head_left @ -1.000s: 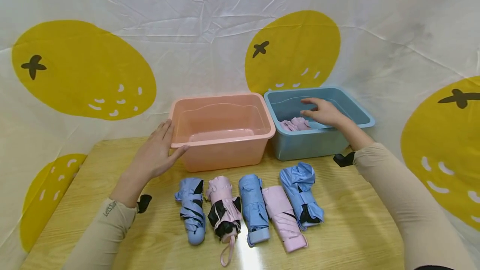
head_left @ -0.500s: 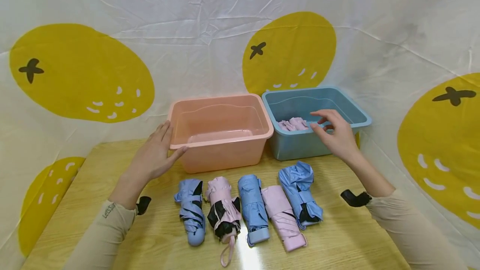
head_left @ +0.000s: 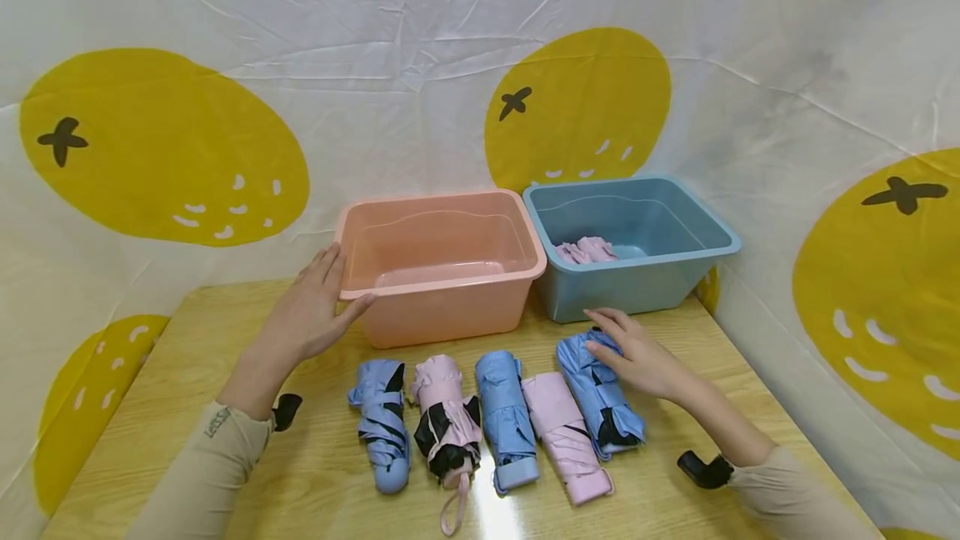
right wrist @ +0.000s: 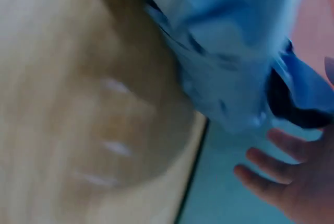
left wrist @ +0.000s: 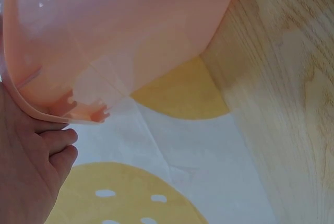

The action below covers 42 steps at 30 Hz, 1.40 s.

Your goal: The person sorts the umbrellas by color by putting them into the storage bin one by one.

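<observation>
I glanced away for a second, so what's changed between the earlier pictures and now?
The right hand has moved from over the blue bin back toward the camera, down to the rightmost blue umbrella. Nothing was visibly picked up or let go. The left hand stays at the pink bin; both bins, all five umbrellas and the pink bundle in the blue bin stayed put.

Yellow-printed white cloth (head_left: pixel 405 132) hangs behind the wooden table (head_left: pixel 202 336).
</observation>
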{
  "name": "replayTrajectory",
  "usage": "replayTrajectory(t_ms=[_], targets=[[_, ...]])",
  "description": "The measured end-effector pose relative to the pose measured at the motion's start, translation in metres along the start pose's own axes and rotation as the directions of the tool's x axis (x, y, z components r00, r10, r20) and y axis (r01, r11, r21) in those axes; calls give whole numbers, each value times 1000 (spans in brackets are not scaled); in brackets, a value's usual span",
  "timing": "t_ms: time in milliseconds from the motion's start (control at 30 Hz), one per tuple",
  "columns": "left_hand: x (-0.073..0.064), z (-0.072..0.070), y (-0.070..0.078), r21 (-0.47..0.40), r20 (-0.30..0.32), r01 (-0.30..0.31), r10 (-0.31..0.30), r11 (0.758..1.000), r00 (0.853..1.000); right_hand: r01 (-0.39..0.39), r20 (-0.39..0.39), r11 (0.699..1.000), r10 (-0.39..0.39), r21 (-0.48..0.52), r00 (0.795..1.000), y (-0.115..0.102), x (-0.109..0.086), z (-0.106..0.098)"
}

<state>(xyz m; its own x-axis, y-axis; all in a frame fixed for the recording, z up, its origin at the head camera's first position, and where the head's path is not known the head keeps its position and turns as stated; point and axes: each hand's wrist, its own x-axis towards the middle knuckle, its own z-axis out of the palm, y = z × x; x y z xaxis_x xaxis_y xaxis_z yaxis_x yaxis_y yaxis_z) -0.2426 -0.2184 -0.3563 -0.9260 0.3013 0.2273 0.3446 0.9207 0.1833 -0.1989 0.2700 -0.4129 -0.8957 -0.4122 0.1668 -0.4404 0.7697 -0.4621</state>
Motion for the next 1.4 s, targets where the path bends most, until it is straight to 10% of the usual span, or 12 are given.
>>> replayTrajectory(t_ms=[233,667,1133,1400], targets=[[0,1,-2,1,-1,2,-2,1000,1000,-72,131,990,87,-119,987,1,0,27],[0,2,-2,1,-4,-7,7,1000,1000,-113,102,992,118,-57,988,-4,6,35],[0,1,-2,0,8,-8,8,1000,1000,-84,-120,988,100,129,988,-5,-6,31],[-1,1,-1,-3,10,-3,3,1000,1000,41,-317,982,20,187,948,-19,-2,13]])
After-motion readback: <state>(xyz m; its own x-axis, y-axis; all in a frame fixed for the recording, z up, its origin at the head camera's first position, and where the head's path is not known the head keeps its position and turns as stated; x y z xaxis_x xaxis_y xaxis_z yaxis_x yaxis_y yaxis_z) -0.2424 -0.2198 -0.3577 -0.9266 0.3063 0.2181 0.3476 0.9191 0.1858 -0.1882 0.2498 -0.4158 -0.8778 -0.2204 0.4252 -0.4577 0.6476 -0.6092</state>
